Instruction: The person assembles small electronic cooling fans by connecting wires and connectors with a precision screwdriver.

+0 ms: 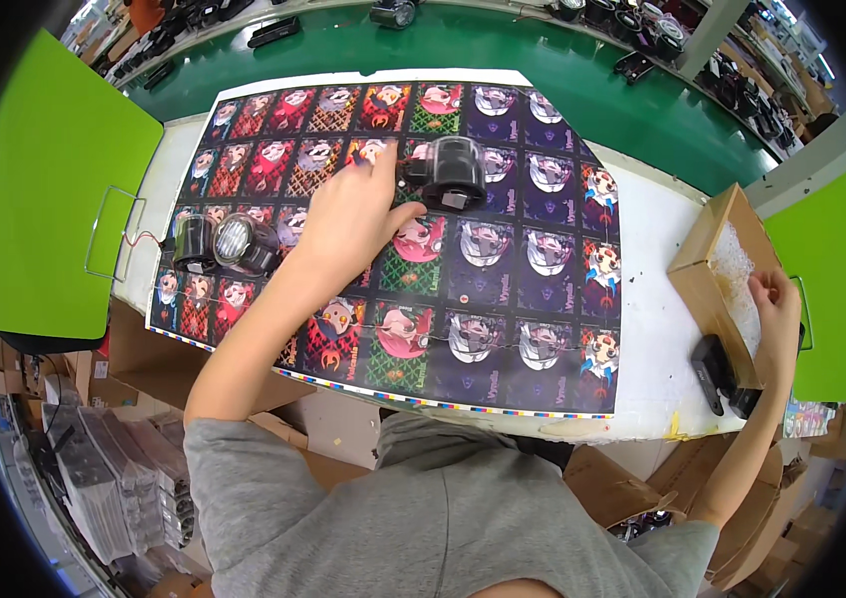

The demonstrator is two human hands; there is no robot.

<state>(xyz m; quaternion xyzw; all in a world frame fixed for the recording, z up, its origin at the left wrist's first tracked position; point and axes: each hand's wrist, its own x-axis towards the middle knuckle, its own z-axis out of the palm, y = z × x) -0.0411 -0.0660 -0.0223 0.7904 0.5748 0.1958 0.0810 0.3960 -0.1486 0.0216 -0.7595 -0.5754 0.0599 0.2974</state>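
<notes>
Your left hand [351, 214] has thumb and forefinger apart, beside the black device [457, 177] on the printed sheet [543, 299]; contact cannot be confirmed. Your right hand [780, 307] has fingers bunched at the cardboard box [699, 244], worktop [654, 369] right side; grip undeterminable.

From my remote stn. I see sideways lettering [501, 282] on the printed sheet [413, 299], e.g. purple words w/in its dark cards [477, 339].

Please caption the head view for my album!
Left hand beside a black device on a picture sheet; right hand at a cardboard box.
</notes>
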